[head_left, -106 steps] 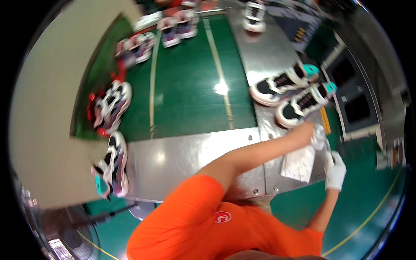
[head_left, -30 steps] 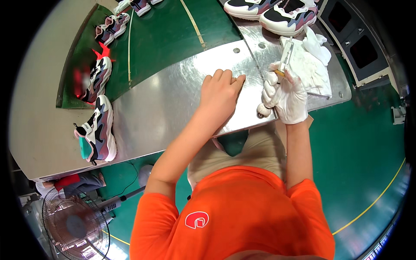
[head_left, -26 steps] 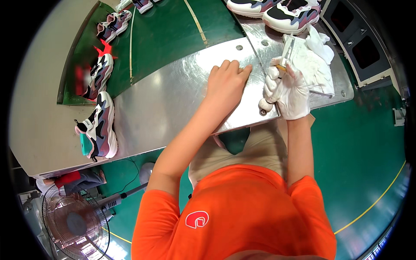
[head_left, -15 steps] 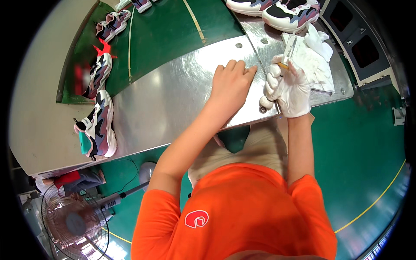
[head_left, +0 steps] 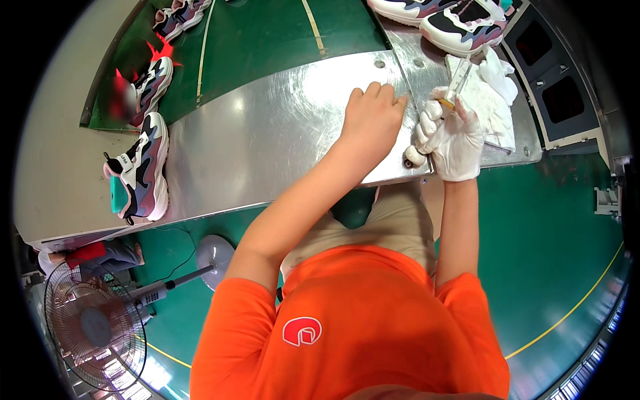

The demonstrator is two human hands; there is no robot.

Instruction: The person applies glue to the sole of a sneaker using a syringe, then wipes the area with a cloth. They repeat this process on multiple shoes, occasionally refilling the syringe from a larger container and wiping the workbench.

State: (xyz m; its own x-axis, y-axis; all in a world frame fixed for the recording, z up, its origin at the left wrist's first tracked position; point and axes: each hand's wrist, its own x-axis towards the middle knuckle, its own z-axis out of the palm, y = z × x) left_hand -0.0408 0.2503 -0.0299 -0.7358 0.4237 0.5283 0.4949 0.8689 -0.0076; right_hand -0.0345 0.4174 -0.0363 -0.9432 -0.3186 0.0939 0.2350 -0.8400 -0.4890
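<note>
My left hand [head_left: 373, 120] is bare and rests on the shiny metal tabletop [head_left: 267, 133] with its fingers curled under. Whatever lies beneath those fingers, if anything, is hidden. To its right my right hand [head_left: 453, 143] wears a white glove, palm up, its fingers closed round a slim tool. A yellow part [head_left: 447, 103] of this tool shows between thumb and fingers; its kind is unclear. A small dark round end [head_left: 408, 163] shows below the closed fingers. Just beyond the fingertips is a narrow clear piece [head_left: 460, 79], lying over a white cloth [head_left: 497, 127].
Black, white and mauve sneakers [head_left: 460, 33] stand at the far right. Another sneaker [head_left: 150, 170] sits on the left of the table, with more on the green surface [head_left: 267, 50] behind it. A dark cabinet [head_left: 553, 87] borders the right; a standing fan [head_left: 97, 327] is lower left.
The whole view has shifted slightly, so the sneakers at left appear further left. My left hand has moved little over the table. My right hand keeps its grip.
</note>
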